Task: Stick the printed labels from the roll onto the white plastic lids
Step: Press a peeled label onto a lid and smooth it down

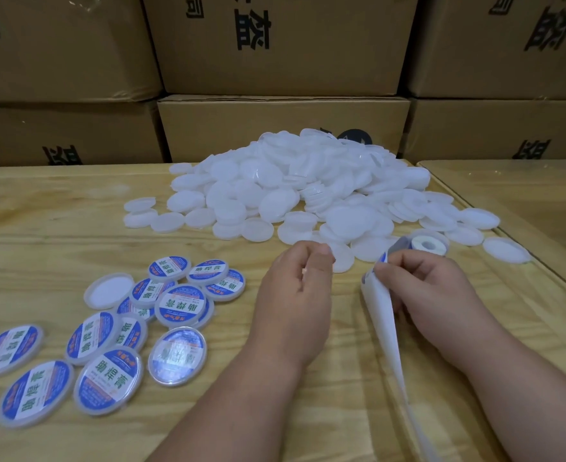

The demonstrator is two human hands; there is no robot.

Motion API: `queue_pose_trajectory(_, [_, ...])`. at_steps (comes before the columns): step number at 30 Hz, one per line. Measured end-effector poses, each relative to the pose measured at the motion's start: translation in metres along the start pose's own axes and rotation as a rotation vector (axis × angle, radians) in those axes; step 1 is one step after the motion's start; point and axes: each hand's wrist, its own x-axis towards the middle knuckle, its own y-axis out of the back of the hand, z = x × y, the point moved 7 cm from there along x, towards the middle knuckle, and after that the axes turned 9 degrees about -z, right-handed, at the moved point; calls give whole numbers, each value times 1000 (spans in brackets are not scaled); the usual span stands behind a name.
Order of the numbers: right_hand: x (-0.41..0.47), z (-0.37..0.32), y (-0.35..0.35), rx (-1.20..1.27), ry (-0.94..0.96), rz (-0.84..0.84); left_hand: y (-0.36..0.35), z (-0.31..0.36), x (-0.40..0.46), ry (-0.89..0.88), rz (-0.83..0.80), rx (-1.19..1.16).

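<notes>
Both hands (295,288) and forearms are bare, no sleeves, rings or gloves

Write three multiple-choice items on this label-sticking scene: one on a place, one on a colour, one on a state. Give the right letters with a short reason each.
1. Where do the labelled lids lie?
A. On the cartons
B. On the table, to the person's left
C. Buried under the white heap

2. What colour rims the printed labels?
A. Blue
B. Black
C. Yellow

3. What is the right hand doing?
A. Lying flat on the table
B. Lifting a carton
C. Pinching the backing strip near the label roll

Answers:
1 B: they cluster on the wooden table, left of the left hand, nearer than the pile of plain lids.
2 A: each label has blue borders.
3 C: its fingers curl round the strip's top.
</notes>
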Motion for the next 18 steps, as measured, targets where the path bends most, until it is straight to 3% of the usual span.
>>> queue_pose_trajectory(7, [-4,-11,-14,17,111,-128,-15,6,-1,-13,-176,3])
queue_pose_trajectory(18, [-8,-14,-19,-92,151,-164,-18,-1,4,-23,-169,86])
